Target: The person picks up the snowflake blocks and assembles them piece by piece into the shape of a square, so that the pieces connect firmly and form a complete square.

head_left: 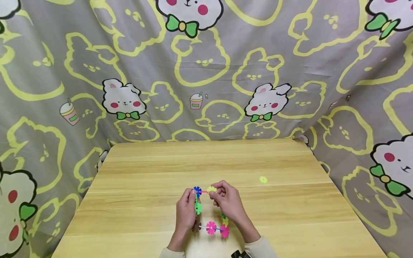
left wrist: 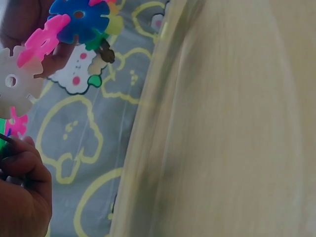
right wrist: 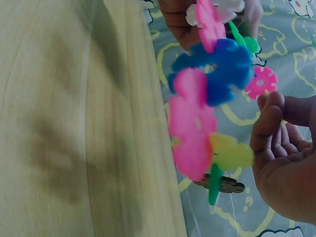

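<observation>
Notched plastic snowflake discs are slotted together into a roughly square loop held above the table. My left hand (head_left: 186,211) grips the loop's left side, its thumb by a blue disc (head_left: 197,189). At the far right corner, my right hand (head_left: 231,203) pinches a yellow disc (head_left: 211,188) between thumb and fingers. A green disc (head_left: 198,208) is on the left side, with a brown disc (head_left: 197,227) below it. Along the near side are pink discs (head_left: 211,228). The right hand partly hides the right side. A white disc (left wrist: 17,81) shows close up in the left wrist view.
One loose yellow-green disc (head_left: 263,179) lies on the wooden table (head_left: 145,172), beyond and right of the hands. Patterned grey curtain (head_left: 206,118) surrounds the table's back and sides. Something black (head_left: 240,254) shows at the bottom edge beside the right sleeve.
</observation>
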A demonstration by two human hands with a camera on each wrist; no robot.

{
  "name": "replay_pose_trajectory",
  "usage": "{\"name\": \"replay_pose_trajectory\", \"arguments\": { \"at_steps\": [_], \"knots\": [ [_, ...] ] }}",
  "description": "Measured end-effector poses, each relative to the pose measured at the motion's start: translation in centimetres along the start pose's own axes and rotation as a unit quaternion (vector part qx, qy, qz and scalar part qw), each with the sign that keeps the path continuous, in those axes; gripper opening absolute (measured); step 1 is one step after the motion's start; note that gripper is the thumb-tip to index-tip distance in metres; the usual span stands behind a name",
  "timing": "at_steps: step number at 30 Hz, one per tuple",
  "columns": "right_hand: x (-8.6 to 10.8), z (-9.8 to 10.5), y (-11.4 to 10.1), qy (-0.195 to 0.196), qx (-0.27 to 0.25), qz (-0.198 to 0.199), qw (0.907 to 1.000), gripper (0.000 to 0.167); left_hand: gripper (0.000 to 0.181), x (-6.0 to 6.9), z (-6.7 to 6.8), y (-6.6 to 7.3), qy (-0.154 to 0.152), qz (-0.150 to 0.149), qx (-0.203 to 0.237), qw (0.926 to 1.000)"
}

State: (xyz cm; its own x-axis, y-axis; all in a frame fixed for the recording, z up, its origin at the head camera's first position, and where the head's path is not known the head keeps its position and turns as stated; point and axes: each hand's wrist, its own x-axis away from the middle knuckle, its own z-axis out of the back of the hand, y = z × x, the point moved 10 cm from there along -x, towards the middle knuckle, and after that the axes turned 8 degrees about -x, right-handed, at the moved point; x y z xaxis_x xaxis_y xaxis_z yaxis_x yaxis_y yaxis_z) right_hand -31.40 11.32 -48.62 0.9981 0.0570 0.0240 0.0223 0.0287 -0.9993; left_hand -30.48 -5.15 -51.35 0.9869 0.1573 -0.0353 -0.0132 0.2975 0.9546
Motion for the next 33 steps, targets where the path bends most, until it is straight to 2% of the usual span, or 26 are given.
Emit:
{"name": "replay_pose_trajectory", "arguments": {
  "at_steps": [9, 13, 20, 33],
  "knots": [
    [0.4, 0.1, 0.5, 0.001, -0.047, -0.025, 0.9986, 0.029, 0.030, 0.3, -0.4, -0.5, -0.011, 0.019, 0.006, 0.9997],
    [0.4, 0.1, 0.4, -0.004, -0.039, -0.029, 0.9988, 0.028, 0.031, 0.5, -0.7, -0.9, -0.028, 0.025, 0.007, 0.9993],
    [0.1, -0.6, 0.4, -0.039, -0.024, -0.030, 0.9985, 0.023, 0.033, 0.1, -0.2, -0.9, -0.028, 0.016, 0.004, 0.9995],
    [0.7, -0.4, 1.3, 0.000, -0.049, -0.036, 0.9982, 0.024, 0.031, 0.4, -0.1, -0.9, -0.020, 0.020, -0.004, 0.9996]
  ]
}}
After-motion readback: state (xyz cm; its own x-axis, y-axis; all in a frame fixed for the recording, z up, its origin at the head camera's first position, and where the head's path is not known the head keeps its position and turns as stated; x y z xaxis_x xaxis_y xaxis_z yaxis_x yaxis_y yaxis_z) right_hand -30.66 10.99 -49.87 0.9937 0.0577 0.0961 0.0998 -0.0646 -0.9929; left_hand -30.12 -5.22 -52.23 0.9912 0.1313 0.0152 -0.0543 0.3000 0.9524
